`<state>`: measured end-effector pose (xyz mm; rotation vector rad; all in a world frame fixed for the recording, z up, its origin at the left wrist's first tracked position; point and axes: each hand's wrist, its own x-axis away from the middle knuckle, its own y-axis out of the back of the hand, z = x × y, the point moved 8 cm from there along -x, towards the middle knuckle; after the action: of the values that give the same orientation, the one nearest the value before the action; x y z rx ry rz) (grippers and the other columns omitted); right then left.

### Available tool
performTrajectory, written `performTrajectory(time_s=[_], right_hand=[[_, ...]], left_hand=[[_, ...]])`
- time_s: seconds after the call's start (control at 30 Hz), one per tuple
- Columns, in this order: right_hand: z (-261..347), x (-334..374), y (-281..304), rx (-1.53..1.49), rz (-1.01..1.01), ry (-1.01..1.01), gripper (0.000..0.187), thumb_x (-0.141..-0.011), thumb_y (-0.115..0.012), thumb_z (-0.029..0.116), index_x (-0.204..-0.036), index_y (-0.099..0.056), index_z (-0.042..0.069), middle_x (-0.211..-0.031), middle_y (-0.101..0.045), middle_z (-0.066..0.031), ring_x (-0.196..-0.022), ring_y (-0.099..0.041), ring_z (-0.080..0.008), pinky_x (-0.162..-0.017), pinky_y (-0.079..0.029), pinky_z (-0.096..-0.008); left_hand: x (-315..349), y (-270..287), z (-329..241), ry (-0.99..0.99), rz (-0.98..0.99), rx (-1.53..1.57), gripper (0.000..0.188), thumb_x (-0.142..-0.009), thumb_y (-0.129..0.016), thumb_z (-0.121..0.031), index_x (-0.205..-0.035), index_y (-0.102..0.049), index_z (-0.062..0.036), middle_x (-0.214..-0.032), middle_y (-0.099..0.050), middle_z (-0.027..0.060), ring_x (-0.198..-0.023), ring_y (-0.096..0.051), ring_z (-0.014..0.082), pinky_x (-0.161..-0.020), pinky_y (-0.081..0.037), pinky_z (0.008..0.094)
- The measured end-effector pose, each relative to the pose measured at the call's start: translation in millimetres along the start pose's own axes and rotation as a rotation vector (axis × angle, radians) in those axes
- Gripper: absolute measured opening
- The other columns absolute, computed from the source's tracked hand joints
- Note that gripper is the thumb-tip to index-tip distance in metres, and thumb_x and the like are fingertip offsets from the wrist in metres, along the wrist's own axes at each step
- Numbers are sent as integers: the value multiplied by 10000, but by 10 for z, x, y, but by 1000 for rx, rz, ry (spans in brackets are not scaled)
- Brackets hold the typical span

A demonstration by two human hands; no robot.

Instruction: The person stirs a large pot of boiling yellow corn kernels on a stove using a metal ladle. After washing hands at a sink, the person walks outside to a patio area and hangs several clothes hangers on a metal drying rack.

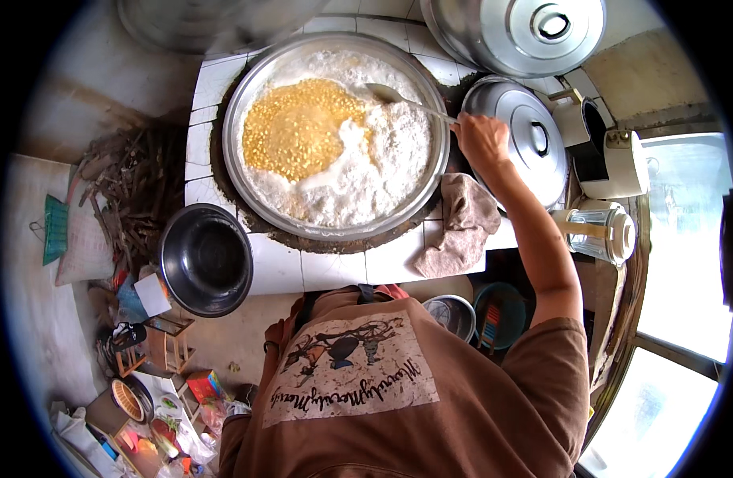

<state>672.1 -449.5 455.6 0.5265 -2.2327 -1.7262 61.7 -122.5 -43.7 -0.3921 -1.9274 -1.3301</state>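
My right hand (483, 140) is closed around the handle of a long metal spoon (418, 104). The spoon's bowl rests at the foam near the far right inside a wide round metal pan (232, 163). White froth (390, 155) covers much of the liquid in it, thickest at the right. Left of centre, a yellow bubbling patch (290, 127) shows through. My left hand (277, 332) hangs low beside my body, mostly in shadow; its fingers cannot be made out.
The pan sits in a white tiled stove (334, 271). A crumpled cloth (460, 227) lies at its right front, a black basin (207, 259) at its left corner. Metal lids (534, 139) and a blender (601, 233) stand to the right. Firewood (135, 191) is piled at left.
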Motion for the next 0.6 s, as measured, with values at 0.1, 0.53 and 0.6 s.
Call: performTrajectory(time_s=[0.1, 0.53, 0.6], right_hand=[[106, 58, -404, -18, 40, 79, 419, -958, -600, 436, -773, -711, 76, -718, -703, -139, -685, -703, -318, -586, -528, -449], [497, 317, -1311, -878, 410, -218, 650, -918, -647, 570, -730, -722, -48, -528, -592, -109, -482, -590, -183, -501, -473, -365], [646, 387, -1530, -1046, 510, -265, 604, -907, -672, 565, -760, -747, -16, -529, -577, -46, -514, -580, -132, -532, -479, -320]], left_hand=[[-107, 244, -80, -72, -68, -21, 288, -983, -495, -357, -1021, -597, -90, -825, -719, 150, -768, -712, 336, -643, -573, 474], [-35, -86, 398, -72, -26, 33, 307, -1007, -453, -373, -1056, -562, -90, -832, -716, 156, -764, -710, 357, -600, -548, 497], [-92, -128, 390, -37, -79, 31, 305, -1001, -464, -375, -1060, -563, -93, -835, -717, 156, -766, -710, 357, -606, -552, 497]])
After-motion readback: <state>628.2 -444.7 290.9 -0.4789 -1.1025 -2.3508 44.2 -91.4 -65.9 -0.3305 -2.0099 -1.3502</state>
